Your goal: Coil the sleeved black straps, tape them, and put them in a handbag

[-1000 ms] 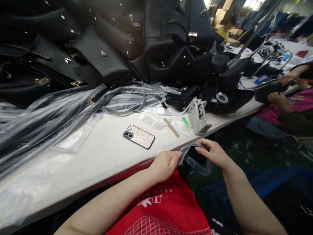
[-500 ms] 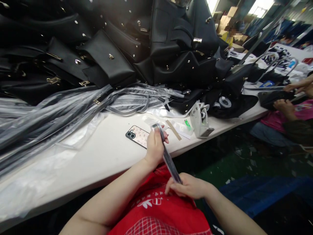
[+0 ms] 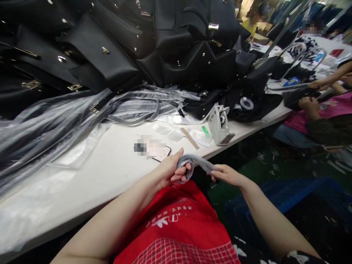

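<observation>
A dark strap in clear plastic wrap (image 3: 202, 161) runs between my two hands, past the table's front edge. My left hand (image 3: 174, 168) has its fingers curled round one end, where the strap bends in a loop over them. The other end is pinched by my right hand (image 3: 224, 174), to the right and slightly lower. Just behind my left hand a phone in a patterned case (image 3: 155, 147) lies on the white table (image 3: 110, 165). A flat tan strip (image 3: 189, 138) rests beyond the hands.
Black bags (image 3: 110, 55) with metal clasps are piled along the back. Plastic-wrapped straps (image 3: 55, 121) lie before them at the left. A white tape dispenser (image 3: 220, 126) stands near the table edge. At the right, a person in pink (image 3: 334, 113) handles a black item.
My right hand has moved up and to the right. The strap, straight and slanting down before, now curves in a loop around my left hand, which has turned and lowered slightly.
</observation>
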Motion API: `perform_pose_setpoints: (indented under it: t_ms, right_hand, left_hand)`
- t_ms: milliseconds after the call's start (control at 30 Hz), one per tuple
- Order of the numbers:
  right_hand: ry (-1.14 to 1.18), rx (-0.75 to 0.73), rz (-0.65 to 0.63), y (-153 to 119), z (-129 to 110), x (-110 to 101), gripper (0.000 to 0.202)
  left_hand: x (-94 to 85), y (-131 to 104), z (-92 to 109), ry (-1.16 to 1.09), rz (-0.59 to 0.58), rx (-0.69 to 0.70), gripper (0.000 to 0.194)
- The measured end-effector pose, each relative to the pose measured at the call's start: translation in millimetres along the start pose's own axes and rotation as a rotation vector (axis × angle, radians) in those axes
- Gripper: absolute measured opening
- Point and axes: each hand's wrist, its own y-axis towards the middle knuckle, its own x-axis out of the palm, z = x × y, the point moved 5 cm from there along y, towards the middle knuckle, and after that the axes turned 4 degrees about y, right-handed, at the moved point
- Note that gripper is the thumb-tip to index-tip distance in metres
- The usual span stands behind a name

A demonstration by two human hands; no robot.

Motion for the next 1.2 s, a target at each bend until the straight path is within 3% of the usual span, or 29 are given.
perform_pose_setpoints:
  t_ms: [167,233,267,367,400,433,500,600,667,767,867,967,1033,1200]
  right_hand:
    - [-0.036,-0.059,0.183,3,0,6,0.042]
    - [-0.001,-0.045,0.102,6,-9,29,0.042]
    - [0.051,-0.04,-0.014,7,-17,46,0.044]
    - [0.292,-0.095,-0.42,1,-57,90,0.047]
    - [0.383,-0.131,-0.459,-1,-71,92,0.046]
    - [0.472,-0.162,-0.421,-1,-81,86,0.045]
    - [0.573,-0.191,-0.234,2,-88,60,0.045]
    - [0.35,-0.084,-0.129,6,-70,28,0.045]
    - [0.023,-0.03,-0.074,10,-54,15,0.041]
    - [-0.405,-0.119,0.144,14,-50,6,0.034]
    - [-0.565,-0.181,0.165,17,-51,17,0.031]
    - [-0.479,-0.188,0.161,19,-47,34,0.04]
    - [-0.301,-0.209,0.203,21,-44,47,0.048]
    - [0.131,-0.365,0.205,34,-51,101,0.058]
  left_hand:
    - [-12.6,-6,44,-0.338,0.066,0.132,0.065]
    - [-20.0,-3,65,-0.356,0.192,0.31,0.062]
    - [-24.9,-1,72,-0.32,0.297,0.439,0.06]
    - [-28.4,5,75,0.129,0.616,0.825,0.046]
    - [-22.5,8,68,0.373,0.648,0.887,0.042]
    - [-14.1,13,57,0.624,0.621,0.899,0.039]
    - [1.6,18,32,1.031,0.459,0.822,0.036]
    - [9.4,10,9,1.246,0.293,0.657,0.038]
    - [6.1,3,6,1.167,0.244,0.515,0.049]
    - [-2.2,2,-2,0.828,0.1,0.231,0.06]
    - [-10.7,3,-11,0.419,-0.009,0.026,0.066]
    - [-17.6,4,-13,0.094,-0.083,-0.059,0.065]
    - [-17.3,4,-12,-0.073,-0.146,-0.076,0.061]
    - [-6.2,10,-1,-0.415,-0.176,0.107,0.061]
